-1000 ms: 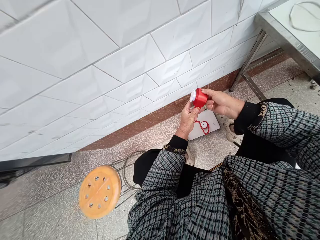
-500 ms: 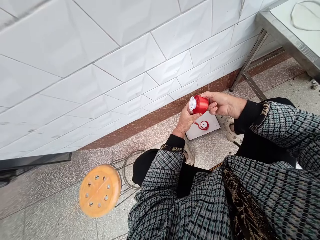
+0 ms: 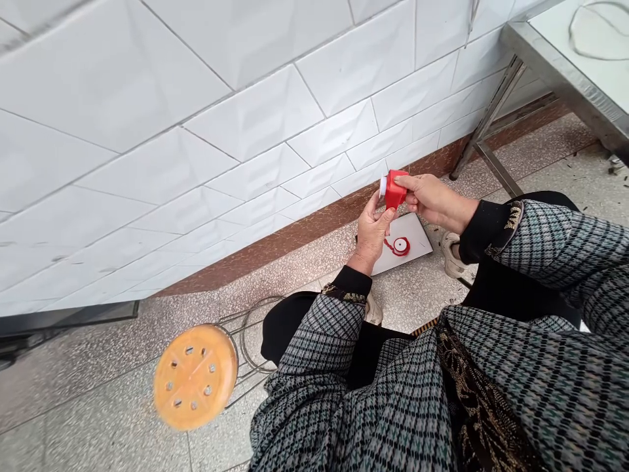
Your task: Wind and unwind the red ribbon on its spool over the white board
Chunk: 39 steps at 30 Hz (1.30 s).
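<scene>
— Progress on the red ribbon spool (image 3: 393, 188): how did it look to you?

— Mostly wound, I judged. Red ribbon covered the whole core, and I saw no loose tail hanging from it, though fingers hid its underside.

— Where was it?

— Up in the air, over the white board (image 3: 419, 231) that lay on the floor by the foot of the tiled wall (image 3: 275, 124). It was tipped on its side, with the white end disc turned toward the wall.

— And the hands?

— The right hand (image 3: 432, 200) pinched the red barrel between thumb and fingertips. The left hand (image 3: 372, 229) sat just beneath, fingers curled up against the lower rim. Whether it gripped or only steadied the spool, I couldn't tell.

— Anything left to deal with?

— A smaller ribbon spool (image 3: 401, 246) lay flat near the middle of the board, a short red tail straying toward the board's left edge. Neither hand touched it.

— How did the held one look?

— Squat, glossy and bright red, the ribbon lying smooth and tight, with a plain white disc closing the end.
</scene>
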{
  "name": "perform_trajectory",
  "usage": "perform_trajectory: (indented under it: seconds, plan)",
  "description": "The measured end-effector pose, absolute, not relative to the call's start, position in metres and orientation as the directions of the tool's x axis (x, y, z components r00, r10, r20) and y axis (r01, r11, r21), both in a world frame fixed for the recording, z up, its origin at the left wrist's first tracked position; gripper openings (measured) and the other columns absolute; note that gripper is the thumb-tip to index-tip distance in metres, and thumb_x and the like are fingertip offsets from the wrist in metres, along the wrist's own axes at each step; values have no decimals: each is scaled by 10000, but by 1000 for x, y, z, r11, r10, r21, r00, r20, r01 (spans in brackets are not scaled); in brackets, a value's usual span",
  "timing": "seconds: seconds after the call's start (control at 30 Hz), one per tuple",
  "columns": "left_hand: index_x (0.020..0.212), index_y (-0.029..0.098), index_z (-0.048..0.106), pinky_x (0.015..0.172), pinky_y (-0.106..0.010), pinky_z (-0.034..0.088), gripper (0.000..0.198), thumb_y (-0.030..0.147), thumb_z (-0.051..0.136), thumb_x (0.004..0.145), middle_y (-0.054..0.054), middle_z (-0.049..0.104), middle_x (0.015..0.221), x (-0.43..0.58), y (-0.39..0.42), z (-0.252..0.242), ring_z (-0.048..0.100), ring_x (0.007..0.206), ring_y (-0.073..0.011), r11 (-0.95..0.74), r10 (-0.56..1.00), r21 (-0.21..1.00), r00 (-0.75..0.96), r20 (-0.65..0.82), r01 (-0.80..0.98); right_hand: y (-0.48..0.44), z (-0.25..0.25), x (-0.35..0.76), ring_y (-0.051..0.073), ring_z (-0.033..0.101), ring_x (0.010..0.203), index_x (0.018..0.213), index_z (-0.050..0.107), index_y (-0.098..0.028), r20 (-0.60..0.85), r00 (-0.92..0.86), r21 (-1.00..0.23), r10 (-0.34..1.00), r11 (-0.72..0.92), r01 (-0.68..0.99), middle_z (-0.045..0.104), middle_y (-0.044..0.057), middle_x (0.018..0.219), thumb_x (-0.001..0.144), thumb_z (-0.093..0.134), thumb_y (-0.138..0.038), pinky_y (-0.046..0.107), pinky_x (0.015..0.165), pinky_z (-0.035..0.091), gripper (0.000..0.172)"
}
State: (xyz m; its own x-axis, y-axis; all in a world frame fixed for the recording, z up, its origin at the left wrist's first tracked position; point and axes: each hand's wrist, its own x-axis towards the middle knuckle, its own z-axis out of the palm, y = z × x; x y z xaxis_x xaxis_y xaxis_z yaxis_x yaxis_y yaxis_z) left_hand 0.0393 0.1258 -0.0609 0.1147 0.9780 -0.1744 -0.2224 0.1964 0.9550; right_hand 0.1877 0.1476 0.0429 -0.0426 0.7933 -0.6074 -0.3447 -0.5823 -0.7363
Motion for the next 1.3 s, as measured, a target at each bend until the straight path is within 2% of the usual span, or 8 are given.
perform_trajectory:
  seconds: [0.17,0.37,0.53,0.7,0.83,0.97,1.13,1.3]
  plan:
    - [1499,209,566,415,-218,312,915,599,919,751,51,639,632,40,121,-62,427,428,-65,193,981,971,47,-188,-142,152,43,189,44,296,414,802,578,-162,-643,-5,-700,766,-590,-402,459,-64,560,1104,539,-123,164,381,268,307]
    - [1620,261,466,428,-225,323,1062,563,950,725,104,542,540,34,127,-65,395,400,-67,224,968,941,167,-186,-255,154,42,192,35,256,387,861,546,-181,-683,-158,-590,713,-666,-456,464,-60,571,1099,491,-124,139,323,227,252]
    - [1513,268,581,408,-233,268,980,542,993,667,114,526,529,26,134,-64,341,374,-51,276,927,918,329,-177,-284,159,40,199,47,220,376,874,533,-201,-704,-342,-483,622,-773,-412,415,-60,537,1036,519,-117,128,287,209,183]
    - [1236,220,671,459,-226,336,770,600,986,644,136,489,497,30,132,-64,325,374,-34,276,914,917,373,-159,-287,156,40,201,44,217,376,872,524,-196,-707,-403,-419,581,-803,-423,440,-53,549,1061,493,-164,117,284,219,194]
    - [993,210,630,459,-221,285,663,657,965,637,143,430,451,36,131,-63,302,369,-31,249,931,915,340,-136,-318,154,40,198,36,205,381,868,517,-198,-710,-391,-394,585,-791,-469,453,-54,562,1057,519,-180,108,294,227,190]
    - [938,215,587,450,-227,241,641,645,964,650,144,423,448,39,131,-60,282,367,-27,239,938,905,324,-122,-352,155,40,197,33,205,381,854,514,-200,-722,-366,-379,587,-778,-501,424,-63,552,1048,531,-173,110,306,240,197]
    - [937,217,592,434,-236,234,659,637,983,614,145,445,476,39,131,-60,271,366,-20,226,953,903,273,-128,-367,153,44,195,31,214,379,858,527,-195,-714,-365,-396,597,-775,-492,439,-63,553,1075,520,-184,115,315,230,218]
    - [865,210,569,420,-228,230,639,660,960,636,140,426,478,41,130,-62,274,375,-16,233,963,897,216,-160,-376,139,39,187,44,304,412,874,576,-193,-658,-296,-529,692,-705,-471,495,-54,581,1099,595,-244,131,364,311,232]
